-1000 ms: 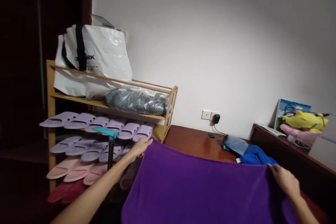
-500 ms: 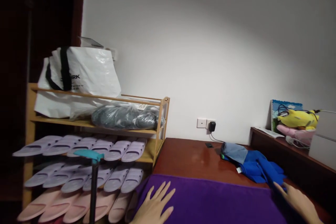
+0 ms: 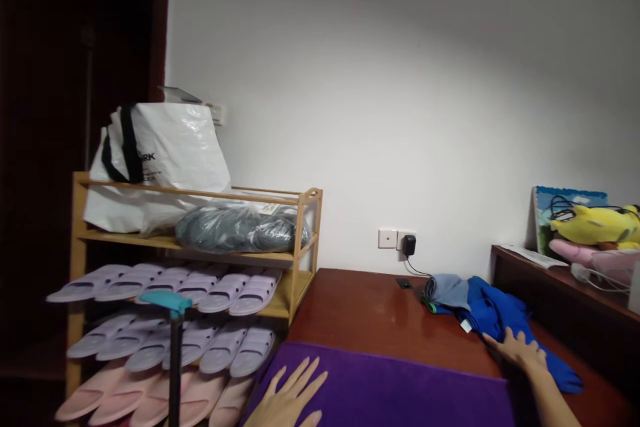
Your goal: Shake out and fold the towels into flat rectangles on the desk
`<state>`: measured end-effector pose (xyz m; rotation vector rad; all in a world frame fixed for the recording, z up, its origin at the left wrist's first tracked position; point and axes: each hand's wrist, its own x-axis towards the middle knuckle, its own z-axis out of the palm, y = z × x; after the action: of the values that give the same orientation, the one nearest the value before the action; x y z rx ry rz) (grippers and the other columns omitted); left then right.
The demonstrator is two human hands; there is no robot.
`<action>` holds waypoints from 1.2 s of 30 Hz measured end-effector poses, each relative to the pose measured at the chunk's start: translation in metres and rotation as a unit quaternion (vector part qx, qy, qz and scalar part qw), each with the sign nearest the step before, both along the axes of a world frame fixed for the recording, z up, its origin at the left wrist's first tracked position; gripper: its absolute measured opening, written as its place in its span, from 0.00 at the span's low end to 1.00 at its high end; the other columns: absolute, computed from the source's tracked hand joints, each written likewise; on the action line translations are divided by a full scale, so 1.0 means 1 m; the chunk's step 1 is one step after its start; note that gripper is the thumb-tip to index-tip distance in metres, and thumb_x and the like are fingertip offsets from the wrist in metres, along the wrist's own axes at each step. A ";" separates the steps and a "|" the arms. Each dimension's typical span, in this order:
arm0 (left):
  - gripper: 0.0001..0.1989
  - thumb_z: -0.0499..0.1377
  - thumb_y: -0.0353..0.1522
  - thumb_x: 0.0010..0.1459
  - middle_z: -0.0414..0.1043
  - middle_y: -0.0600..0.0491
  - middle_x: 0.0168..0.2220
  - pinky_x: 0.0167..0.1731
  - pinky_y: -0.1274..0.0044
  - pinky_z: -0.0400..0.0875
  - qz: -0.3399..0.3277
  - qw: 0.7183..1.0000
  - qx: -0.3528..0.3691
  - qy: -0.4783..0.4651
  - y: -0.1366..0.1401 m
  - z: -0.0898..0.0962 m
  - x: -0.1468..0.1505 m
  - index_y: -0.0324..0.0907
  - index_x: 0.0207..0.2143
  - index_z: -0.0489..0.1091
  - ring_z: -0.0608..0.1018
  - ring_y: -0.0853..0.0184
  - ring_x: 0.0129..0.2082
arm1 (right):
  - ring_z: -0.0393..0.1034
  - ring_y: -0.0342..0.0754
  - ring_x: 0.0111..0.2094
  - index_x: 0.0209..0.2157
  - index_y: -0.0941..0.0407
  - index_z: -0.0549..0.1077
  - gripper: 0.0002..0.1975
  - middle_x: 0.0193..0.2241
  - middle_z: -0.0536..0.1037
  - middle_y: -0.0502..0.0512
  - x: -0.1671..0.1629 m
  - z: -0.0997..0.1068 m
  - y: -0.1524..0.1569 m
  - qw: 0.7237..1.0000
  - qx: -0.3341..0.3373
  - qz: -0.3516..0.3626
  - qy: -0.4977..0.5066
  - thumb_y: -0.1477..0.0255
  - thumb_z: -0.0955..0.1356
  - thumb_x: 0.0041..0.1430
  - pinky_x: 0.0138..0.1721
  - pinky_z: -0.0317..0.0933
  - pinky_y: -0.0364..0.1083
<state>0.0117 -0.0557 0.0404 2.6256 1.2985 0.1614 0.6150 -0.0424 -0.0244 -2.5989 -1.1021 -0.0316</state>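
Observation:
A purple cloth (image 3: 400,390) lies along the near part of the reddish-brown tabletop (image 3: 360,300). My left hand (image 3: 290,395) rests flat on its left side, fingers spread. Beyond the cloth's right end, my right hand (image 3: 520,352) lies over a crumpled blue garment (image 3: 493,310), with its fingers apart and nothing visibly gripped. One blue piece of that garment stretches out to the right of the hand. Against its left end sits a folded grey-blue cloth (image 3: 447,290), with a green edge showing below.
On the left, a wooden rack (image 3: 300,227) holds lilac slippers (image 3: 257,290), pink slippers (image 3: 200,400) and a white bag (image 3: 185,147). A teal-topped handle (image 3: 167,300) stands before it. A plugged-in adapter (image 3: 409,245) is on the wall; a yellow plush toy (image 3: 595,223) lies on the right ledge.
My right hand has moved left and slightly forward onto the blue garment, whose loose piece now lies farther right. My left hand stays on the purple cloth. The view has shifted slightly.

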 end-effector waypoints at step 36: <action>0.33 0.42 0.49 0.62 0.43 0.43 0.65 0.57 0.55 0.48 0.076 0.995 0.062 0.006 0.057 -0.025 -0.002 0.42 0.63 0.53 0.48 0.54 0.65 | 0.45 0.52 0.63 0.61 0.50 0.56 0.36 0.62 0.53 0.57 -0.037 -0.040 -0.083 0.989 -0.065 0.109 -0.080 0.48 0.48 0.56 0.59 0.48 0.59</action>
<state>0.0102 0.0017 0.0149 2.6309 1.5392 0.2589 0.5784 -0.1257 -0.0642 -2.6102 -1.4857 -0.1229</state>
